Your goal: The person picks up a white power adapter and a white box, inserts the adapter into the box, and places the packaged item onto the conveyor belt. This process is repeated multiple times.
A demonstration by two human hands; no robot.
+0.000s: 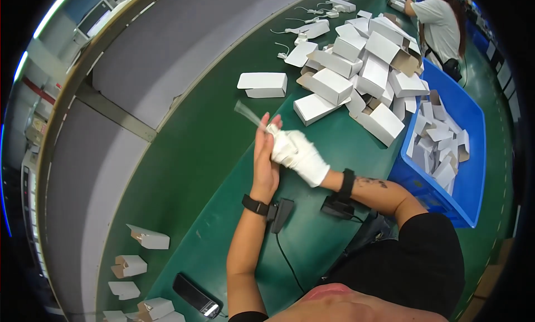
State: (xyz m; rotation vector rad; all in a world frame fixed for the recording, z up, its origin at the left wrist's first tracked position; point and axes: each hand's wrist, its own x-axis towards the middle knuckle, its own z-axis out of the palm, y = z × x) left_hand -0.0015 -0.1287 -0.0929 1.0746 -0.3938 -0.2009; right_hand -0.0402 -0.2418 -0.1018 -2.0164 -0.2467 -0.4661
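Observation:
Over the green table, my two hands meet in the middle of the view. My left hand (pixel 266 157) is bare, its fingers stretched out and its palm facing the other hand. My right hand (pixel 298 155) wears a white glove, its fingers curled round a small white piece (pixel 272 129) at the left hand's fingers. A pale, motion-blurred strand (pixel 248 113) runs from this piece to the upper left. The glove hides most of the piece, so its kind cannot be made out. A closed white box (pixel 266 85) lies just beyond the hands.
A heap of white boxes (pixel 331 86) covers the far right of the table (pixel 223 221). Beside it stands a blue bin (pixel 471 155) with white cartons. White corded pieces (pixel 283 55) lie farther back. Open boxes (pixel 150 238) and a black handheld device (pixel 196 296) lie near left. A person (pixel 443 26) works beyond.

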